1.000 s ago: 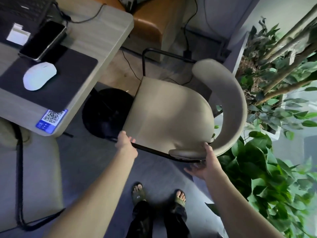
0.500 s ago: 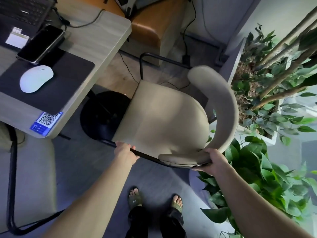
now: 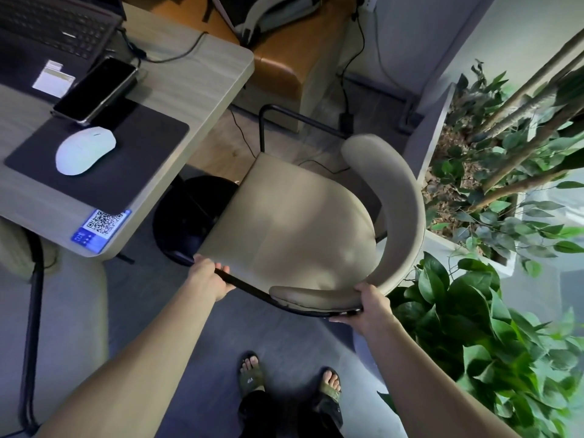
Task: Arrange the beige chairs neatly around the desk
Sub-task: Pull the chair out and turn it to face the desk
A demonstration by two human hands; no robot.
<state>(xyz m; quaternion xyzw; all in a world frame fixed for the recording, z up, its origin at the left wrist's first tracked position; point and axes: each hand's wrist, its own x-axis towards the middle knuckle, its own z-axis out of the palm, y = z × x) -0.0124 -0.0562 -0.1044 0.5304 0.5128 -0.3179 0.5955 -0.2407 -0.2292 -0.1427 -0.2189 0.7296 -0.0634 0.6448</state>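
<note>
A beige chair [image 3: 297,229] with a curved backrest and black metal frame stands in the middle of the head view, just right of the desk's corner. My left hand [image 3: 210,276] grips the black frame bar at the seat's near left edge. My right hand [image 3: 368,306] holds the near end of the curved backrest and the frame under it. The light wooden desk [image 3: 189,90] fills the upper left. A second beige chair [image 3: 63,314] shows partly at the lower left, tucked under the desk's near edge.
On the desk lie a laptop [image 3: 47,30], a phone [image 3: 94,90], a white mouse [image 3: 84,150] on a dark pad, and a QR sticker. A round black base [image 3: 189,216] sits under the desk corner. Leafy plants [image 3: 474,311] crowd the right. Cables run along the floor behind.
The chair has shifted slightly away from me. My right hand moved from under the backrest end to a firmer grip around it.
</note>
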